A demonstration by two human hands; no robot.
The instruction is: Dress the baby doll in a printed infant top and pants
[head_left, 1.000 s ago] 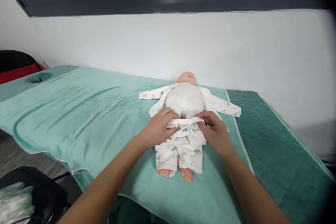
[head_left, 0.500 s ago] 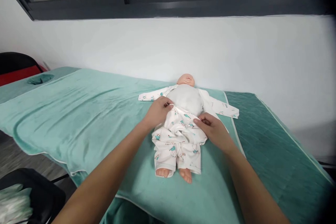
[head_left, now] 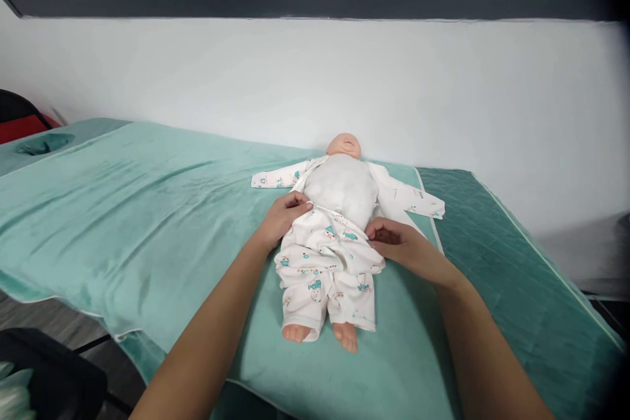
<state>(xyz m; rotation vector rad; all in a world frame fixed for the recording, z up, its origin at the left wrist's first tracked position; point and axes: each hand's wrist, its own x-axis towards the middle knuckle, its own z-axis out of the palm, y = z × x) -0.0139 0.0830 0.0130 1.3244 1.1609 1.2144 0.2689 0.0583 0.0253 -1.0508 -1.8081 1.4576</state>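
Observation:
A baby doll lies on its back on the bed, head toward the wall and bare feet toward me. Its white printed pants reach up to the lower belly and bunch in folds at the thighs. My left hand pinches the waistband at the doll's hip on the left. On the other side, my right hand is closed at the pants' edge by the hip, its fingertips partly hidden. A white printed top covers the arms and lies open, baring the grey-white torso.
The massage bed is covered with a light green sheet, and a darker green quilted cover shows on the right. A face hole is at the far left. A black stool stands at lower left. Behind are a white wall and window frame.
Both hands have shifted slightly, the left one outward and down along the waistband. The pants' waist looks a little wider. The camera view has tilted down slightly.

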